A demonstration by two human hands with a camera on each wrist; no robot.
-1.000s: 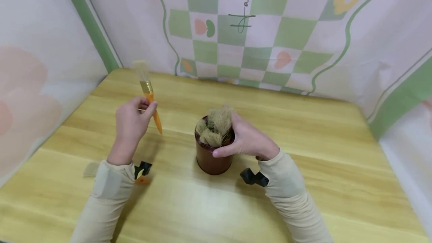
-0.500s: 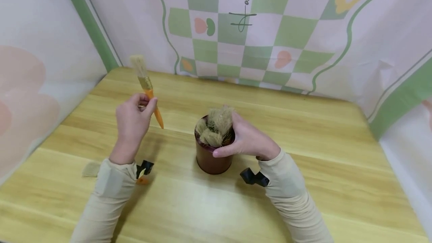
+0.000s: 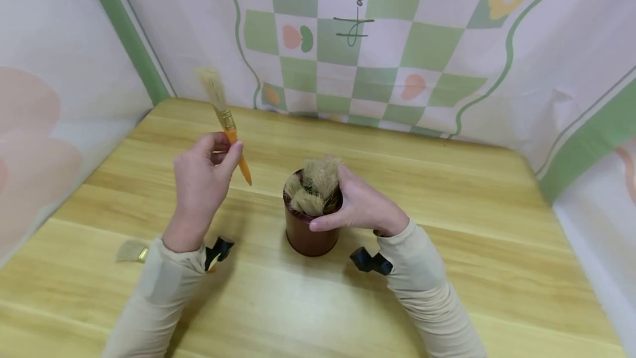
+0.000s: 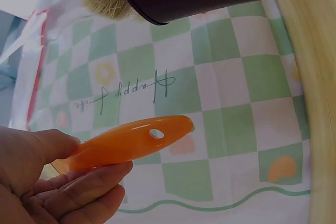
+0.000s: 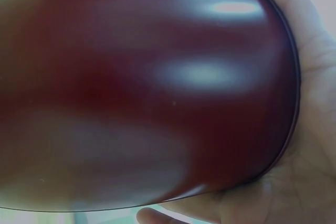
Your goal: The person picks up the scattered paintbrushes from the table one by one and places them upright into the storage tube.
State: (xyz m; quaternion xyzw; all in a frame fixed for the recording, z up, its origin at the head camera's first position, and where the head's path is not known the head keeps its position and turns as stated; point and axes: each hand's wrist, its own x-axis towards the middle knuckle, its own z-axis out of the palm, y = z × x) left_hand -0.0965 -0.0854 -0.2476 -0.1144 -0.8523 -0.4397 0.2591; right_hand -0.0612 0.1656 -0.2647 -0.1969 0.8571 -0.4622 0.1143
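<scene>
Between thumb and fingers, my left hand (image 3: 201,178) pinches a paintbrush (image 3: 229,126) by its orange handle, bristles up and leaning left. The handle (image 4: 136,140) with its hanging hole shows large in the left wrist view. A dark red-brown cylindrical pot (image 3: 312,236) stands upright on the table, to the right of that brush. Several pale bristle heads (image 3: 318,181) stick out of its top; the rest of them is hidden inside. My right hand (image 3: 365,203) grips the pot around its rim, and in the right wrist view the palm (image 5: 320,103) lies against the rim.
A second paintbrush (image 3: 131,251) lies on the wooden table (image 3: 268,314) at left, partly hidden behind my left wrist. Black wrist cameras (image 3: 370,261) hang under both sleeves. A patterned cloth (image 3: 377,43) rises along the table's back edge.
My left hand has moved slightly up and to the right with the paintbrush. More of the brush lying on the table shows. The right hand keeps its grip on the pot.
</scene>
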